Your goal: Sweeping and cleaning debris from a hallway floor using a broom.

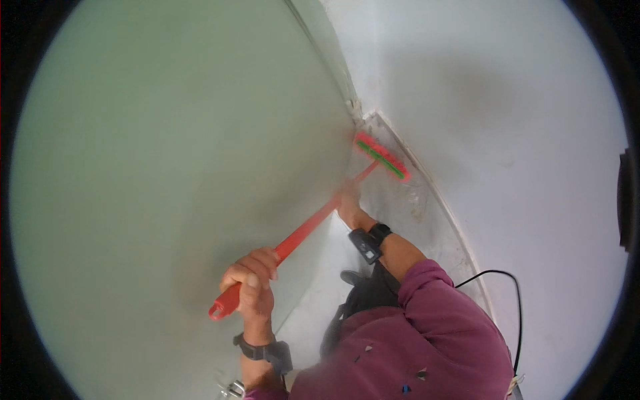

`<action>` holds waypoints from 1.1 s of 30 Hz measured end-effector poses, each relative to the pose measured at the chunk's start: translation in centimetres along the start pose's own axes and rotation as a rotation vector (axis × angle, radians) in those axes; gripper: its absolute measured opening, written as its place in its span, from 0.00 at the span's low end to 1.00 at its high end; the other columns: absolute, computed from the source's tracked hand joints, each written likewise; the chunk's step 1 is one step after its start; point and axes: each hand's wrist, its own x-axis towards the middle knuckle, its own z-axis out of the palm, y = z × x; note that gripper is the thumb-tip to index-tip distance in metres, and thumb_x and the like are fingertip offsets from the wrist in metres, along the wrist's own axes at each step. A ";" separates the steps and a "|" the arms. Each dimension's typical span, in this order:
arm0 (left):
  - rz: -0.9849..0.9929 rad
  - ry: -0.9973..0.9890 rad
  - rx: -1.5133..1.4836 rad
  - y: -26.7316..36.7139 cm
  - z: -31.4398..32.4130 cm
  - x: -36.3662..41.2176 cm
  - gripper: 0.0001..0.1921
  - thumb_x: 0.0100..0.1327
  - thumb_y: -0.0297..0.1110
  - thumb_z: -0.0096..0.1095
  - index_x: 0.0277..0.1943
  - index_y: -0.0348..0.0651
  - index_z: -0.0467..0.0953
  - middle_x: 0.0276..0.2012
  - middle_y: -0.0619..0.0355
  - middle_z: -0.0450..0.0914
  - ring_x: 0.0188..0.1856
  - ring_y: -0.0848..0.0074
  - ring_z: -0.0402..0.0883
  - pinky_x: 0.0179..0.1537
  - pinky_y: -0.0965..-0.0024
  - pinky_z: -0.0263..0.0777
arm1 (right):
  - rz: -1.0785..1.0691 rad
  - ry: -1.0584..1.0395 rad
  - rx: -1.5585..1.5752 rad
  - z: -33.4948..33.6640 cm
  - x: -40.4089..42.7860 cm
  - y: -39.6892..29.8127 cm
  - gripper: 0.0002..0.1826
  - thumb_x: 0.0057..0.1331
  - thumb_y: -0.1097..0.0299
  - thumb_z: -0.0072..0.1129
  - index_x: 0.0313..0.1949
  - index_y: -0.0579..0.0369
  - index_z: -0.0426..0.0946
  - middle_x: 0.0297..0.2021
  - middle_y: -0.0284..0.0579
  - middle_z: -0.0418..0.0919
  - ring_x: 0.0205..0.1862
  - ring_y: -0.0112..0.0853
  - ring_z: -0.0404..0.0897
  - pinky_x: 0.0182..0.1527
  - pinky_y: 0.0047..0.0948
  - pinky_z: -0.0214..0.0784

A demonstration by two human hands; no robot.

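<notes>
A broom with a red handle (306,231) runs diagonally across the middle of the head view. My left hand (255,280) is wrapped around the handle close to its end, where a hanging loop sticks out past my fist. Farther down, my right hand (350,199) grips the same handle nearer the head. The broom head (382,156), with a green block and pinkish-red bristles, lies at the floor (400,200) near the corner. Whether all the bristles touch the floor cannot be told. Dark bands with devices circle both wrists.
A wide pale-green wall or panel (150,150) rises on the left, close to the handle. At the right stands a white wall (500,150), with a raised strip (440,195) along its foot. A black cable (517,310) loops beside my right arm. Metal fittings (232,389) show at bottom left.
</notes>
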 end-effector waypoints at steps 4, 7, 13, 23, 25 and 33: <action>-0.005 -0.238 0.039 -2.3 -0.5 3.3 0.12 0.53 0.31 0.45 0.17 0.46 0.56 0.13 0.62 0.58 0.18 0.76 0.60 0.33 0.64 0.60 | 0.370 0.203 0.310 2.7 4.2 -10.3 0.19 0.44 0.65 0.53 0.36 0.58 0.65 0.28 0.51 0.69 0.35 0.45 0.66 0.42 0.44 0.55; 0.022 -0.036 0.020 -3.4 0.1 7.6 0.11 0.54 0.30 0.44 0.18 0.45 0.56 0.13 0.63 0.58 0.19 0.76 0.59 0.32 0.65 0.59 | -0.155 0.181 -0.171 3.6 7.6 -7.7 0.12 0.52 0.64 0.44 0.34 0.57 0.65 0.25 0.44 0.66 0.29 0.36 0.65 0.33 0.36 0.57; -0.034 0.132 0.099 -0.9 -2.7 -2.1 0.10 0.54 0.30 0.45 0.19 0.45 0.56 0.13 0.63 0.57 0.18 0.76 0.58 0.28 0.68 0.56 | -0.313 -0.298 -0.400 1.4 -0.6 1.5 0.09 0.58 0.64 0.36 0.34 0.53 0.63 0.21 0.37 0.63 0.22 0.26 0.65 0.23 0.28 0.62; 0.020 0.090 0.169 1.1 -1.3 -6.1 0.13 0.52 0.35 0.50 0.17 0.43 0.58 0.12 0.62 0.61 0.16 0.75 0.61 0.30 0.65 0.59 | 0.503 -0.056 0.207 1.5 -3.1 -10.5 0.13 0.57 0.67 0.38 0.43 0.47 0.58 0.24 0.37 0.63 0.22 0.28 0.65 0.23 0.30 0.64; 0.019 0.189 0.149 -1.4 -0.3 -4.0 0.12 0.53 0.35 0.49 0.18 0.44 0.58 0.11 0.63 0.59 0.16 0.77 0.59 0.30 0.67 0.58 | 0.602 -0.073 0.242 -1.1 1.4 -2.5 0.11 0.56 0.68 0.40 0.39 0.48 0.58 0.21 0.37 0.62 0.18 0.28 0.65 0.19 0.27 0.64; -0.127 0.332 0.274 4.8 -3.4 -8.7 0.15 0.54 0.38 0.48 0.19 0.45 0.54 0.12 0.63 0.56 0.17 0.75 0.60 0.28 0.65 0.60 | 0.495 -0.493 -0.239 -0.3 -11.9 -8.2 0.12 0.55 0.61 0.41 0.38 0.49 0.58 0.22 0.38 0.65 0.17 0.27 0.68 0.13 0.26 0.64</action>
